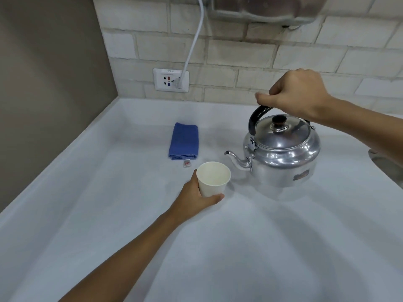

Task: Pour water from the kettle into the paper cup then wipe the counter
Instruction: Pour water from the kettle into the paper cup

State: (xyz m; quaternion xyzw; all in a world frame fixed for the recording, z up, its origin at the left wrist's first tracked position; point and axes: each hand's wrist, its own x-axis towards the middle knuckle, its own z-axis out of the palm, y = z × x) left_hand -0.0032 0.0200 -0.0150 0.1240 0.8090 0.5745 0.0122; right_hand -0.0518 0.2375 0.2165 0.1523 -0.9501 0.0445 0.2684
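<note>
A silver metal kettle [283, 153] with a black handle and a lid knob stands upright on the white counter [218, 247], its spout pointing left toward the cup. My right hand [294, 92] is closed around the top of the kettle's handle. A white paper cup [212, 178] stands upright just left of the spout, and it looks empty. My left hand [196, 199] wraps around the cup's near side. A folded blue cloth [184, 141] lies flat on the counter behind the cup.
A wall socket [171, 80] with a white cable plugged in sits on the brick backsplash. A steel appliance [266, 7] hangs above the kettle. A brown wall closes the left side. A sink edge [383, 164] shows at the far right.
</note>
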